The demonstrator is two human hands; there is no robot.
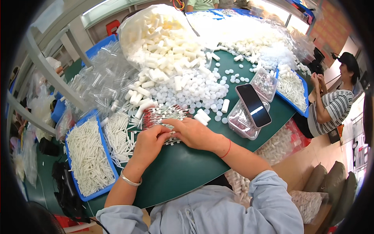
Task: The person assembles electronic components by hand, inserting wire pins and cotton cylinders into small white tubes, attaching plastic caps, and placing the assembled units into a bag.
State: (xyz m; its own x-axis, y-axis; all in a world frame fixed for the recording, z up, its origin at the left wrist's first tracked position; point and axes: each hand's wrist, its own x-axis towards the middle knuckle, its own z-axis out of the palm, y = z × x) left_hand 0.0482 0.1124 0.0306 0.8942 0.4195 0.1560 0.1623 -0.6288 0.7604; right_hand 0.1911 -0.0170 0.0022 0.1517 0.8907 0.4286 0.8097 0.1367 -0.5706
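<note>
My left hand (151, 141) and my right hand (196, 134) meet over the near edge of the table, fingertips pinched together. Between them shows a small white piece (172, 133), mostly covered by the fingers. Just beyond the hands lies a pile of thin red-and-white sticks (160, 115), some with white ends. Beside my left hand is a loose heap of thin white tubes (118, 134). Thick white cylinders (201, 116) lie past my right hand, near many round translucent caps (196, 90).
A blue tray (110, 158) of white tubes stands at left, another blue tray (306, 101) at right. A phone (253, 106) rests on clear plastic boxes (243, 125). Behind are a large bag of white cylinders (159, 43) and clear tubes (103, 70). A person (331, 97) sits at right.
</note>
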